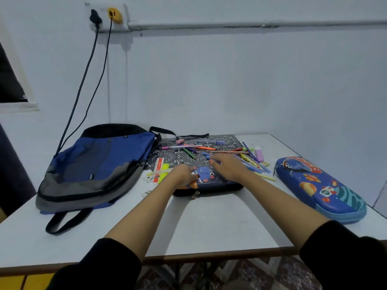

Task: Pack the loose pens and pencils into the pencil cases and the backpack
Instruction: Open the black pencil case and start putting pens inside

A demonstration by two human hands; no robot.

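left hand (184,174) grips left end of dark pencil case (217,182) on bench (209,225). right hand (228,167) is nearer the loose pens (205,147), just behind case & mostly crosswise; cannot tell if it pinches one.

Both arms are stretched forward from the near edge toward the middle. The forearms are bare, and black sleeves (100,264) end near the elbows. The forearms are angled inward, so the hands are set close together, the left hand (181,175) slightly nearer than the right hand (229,166). The left hand is seen back-up, its fingers curled round the left end of the case (217,183) and its thumb laid on top, a painted nail showing. The right hand is held palm-down, farther out, with fingers bent downward. Whether anything is pinched there cannot be told.
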